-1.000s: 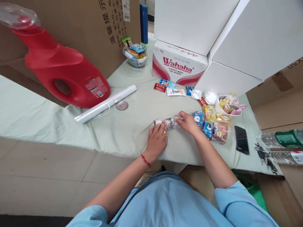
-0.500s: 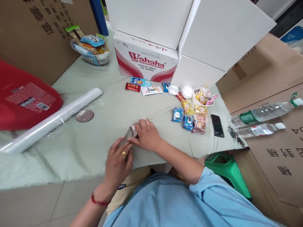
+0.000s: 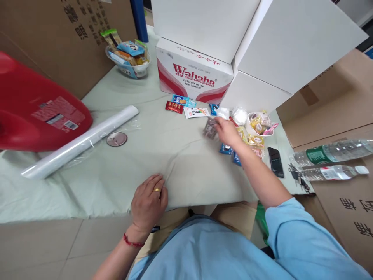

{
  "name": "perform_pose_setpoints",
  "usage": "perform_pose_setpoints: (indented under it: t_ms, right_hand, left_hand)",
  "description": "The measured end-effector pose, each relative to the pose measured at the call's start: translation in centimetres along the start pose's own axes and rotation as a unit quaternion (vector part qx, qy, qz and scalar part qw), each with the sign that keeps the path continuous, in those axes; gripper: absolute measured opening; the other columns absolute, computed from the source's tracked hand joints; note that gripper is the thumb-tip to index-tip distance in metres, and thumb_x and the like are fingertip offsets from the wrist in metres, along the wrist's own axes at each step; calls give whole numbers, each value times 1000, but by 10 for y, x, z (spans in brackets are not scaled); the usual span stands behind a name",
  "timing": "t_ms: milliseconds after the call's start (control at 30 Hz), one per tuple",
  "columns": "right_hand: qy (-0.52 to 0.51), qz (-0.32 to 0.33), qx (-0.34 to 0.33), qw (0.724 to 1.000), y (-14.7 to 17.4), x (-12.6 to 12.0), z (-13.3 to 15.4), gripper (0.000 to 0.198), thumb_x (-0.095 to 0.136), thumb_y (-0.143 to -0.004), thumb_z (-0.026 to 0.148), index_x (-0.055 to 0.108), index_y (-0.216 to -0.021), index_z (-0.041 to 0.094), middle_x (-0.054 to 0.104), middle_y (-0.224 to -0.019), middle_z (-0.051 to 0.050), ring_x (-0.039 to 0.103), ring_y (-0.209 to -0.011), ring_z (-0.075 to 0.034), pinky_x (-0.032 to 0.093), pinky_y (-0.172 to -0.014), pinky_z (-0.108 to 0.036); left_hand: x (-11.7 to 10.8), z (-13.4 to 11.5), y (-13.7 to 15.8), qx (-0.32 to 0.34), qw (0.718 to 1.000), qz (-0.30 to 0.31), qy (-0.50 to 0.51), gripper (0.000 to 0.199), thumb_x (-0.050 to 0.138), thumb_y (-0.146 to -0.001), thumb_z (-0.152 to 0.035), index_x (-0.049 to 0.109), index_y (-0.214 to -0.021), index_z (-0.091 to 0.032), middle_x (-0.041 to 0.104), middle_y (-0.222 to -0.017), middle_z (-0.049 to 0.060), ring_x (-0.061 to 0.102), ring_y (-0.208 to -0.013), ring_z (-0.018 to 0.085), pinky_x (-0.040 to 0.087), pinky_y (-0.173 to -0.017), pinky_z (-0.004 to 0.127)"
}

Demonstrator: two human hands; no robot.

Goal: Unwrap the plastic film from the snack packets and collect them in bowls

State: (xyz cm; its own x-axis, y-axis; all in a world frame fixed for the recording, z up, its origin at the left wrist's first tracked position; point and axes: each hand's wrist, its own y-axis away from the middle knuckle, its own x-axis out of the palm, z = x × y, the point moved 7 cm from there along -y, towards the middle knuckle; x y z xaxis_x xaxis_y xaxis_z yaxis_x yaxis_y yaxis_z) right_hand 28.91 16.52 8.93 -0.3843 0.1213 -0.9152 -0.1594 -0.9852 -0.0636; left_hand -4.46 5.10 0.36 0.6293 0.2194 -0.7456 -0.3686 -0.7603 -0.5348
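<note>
My right hand [image 3: 227, 130] reaches over the table and pinches a small brownish snack packet [image 3: 210, 128], slightly blurred, by its right side. The packet is held just left of a group of wrapped snacks: a yellow packet [image 3: 242, 134], a blue packet [image 3: 225, 149] and others partly covered by my hand and forearm. My left hand [image 3: 150, 200], with a gold ring, rests on the cloth near the front edge, fingers lying on the table and holding nothing. A white bowl [image 3: 249, 126] of small packets stands right of my right hand.
Behind are a Wahaha box [image 3: 194, 76], a red snack packet [image 3: 174, 107] and a white snack packet [image 3: 196, 112]. On the left lie a plastic film roll [image 3: 84, 140], a round metal lid [image 3: 117, 139] and a red jug [image 3: 37, 105]. At right are a phone [image 3: 275, 162] and keys [image 3: 298, 177].
My right hand has carried the brownish packet from beside my left hand forward and right, towards the snack group. My left hand stays near the front edge; the view has shifted slightly.
</note>
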Motion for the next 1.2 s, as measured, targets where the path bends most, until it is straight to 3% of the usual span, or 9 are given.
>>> perform_pose_setpoints:
  t_ms: [100,167,233,367,533,667,767,900,1200]
  right_hand:
    - [-35,45,98,994,-36,-7,-54,25,49,-102,15,70,-117,13,77,-101,-10,70,-90,-22,54,-86,-34]
    - [-25,61,124,990,-44,-1,-71,19,55,-101,18,73,-104,12,76,-92,-11,70,-85,-23,54,-84,-36]
    - [-3,50,122,991,-42,4,-77,16,62,-98,22,75,-93,14,75,-92,-15,68,-94,-28,53,-90,-40]
    - [98,-52,104,988,-15,-16,-86,27,52,-102,28,76,-102,16,71,-117,-21,58,-118,-35,48,-95,-44]
    - [235,-159,190,940,43,-70,-147,38,43,-104,33,75,-115,18,70,-118,-16,63,-98,-29,46,-81,-37]
    - [286,-87,244,922,71,-78,-204,41,49,-104,44,76,-119,18,71,-123,-16,65,-103,-29,48,-82,-36]
    - [301,-21,252,920,73,-72,-226,41,47,-105,43,78,-114,17,76,-114,-17,65,-110,-31,49,-87,-37]
    - [279,-14,293,914,79,-81,-248,42,49,-104,45,81,-113,21,78,-109,-15,63,-118,-31,50,-89,-36]
    - [270,6,377,886,106,-117,-330,38,53,-102,38,81,-118,18,78,-119,-18,72,-109,-33,53,-90,-40]
  left_hand:
    - [-2,-1,-1,8,1000,-2,-16,23,60,-89,-12,71,-106,-22,80,-113,10,76,-111,30,58,-96,46]
    - [-4,-2,-3,15,1000,-4,-20,24,60,-89,-11,70,-107,-23,80,-112,10,76,-110,29,58,-96,45]
    - [-5,-3,-3,25,999,-8,-24,25,61,-88,-10,69,-108,-23,80,-112,9,76,-109,29,59,-95,44]
    - [-6,-5,-4,41,998,-18,-32,27,64,-86,-7,68,-108,-23,80,-110,9,77,-107,29,60,-94,44]
    - [-7,-5,-6,52,998,-24,-37,28,68,-84,-5,68,-107,-22,80,-108,9,78,-103,28,62,-91,43]
    - [-8,-8,-8,76,995,-30,-54,29,71,-81,-3,67,-105,-19,81,-106,10,78,-99,28,62,-89,41]
    - [-9,-10,-11,85,993,-39,-72,27,72,-80,-3,67,-102,-18,81,-103,10,78,-96,29,61,-85,41]
    - [-8,-12,-14,101,991,-30,-79,23,70,-82,-5,67,-102,-16,80,-102,13,77,-92,30,61,-83,43]
    - [-6,-8,-14,102,992,-21,-72,18,69,-84,-10,68,-99,-19,79,-100,11,76,-91,30,60,-83,44]
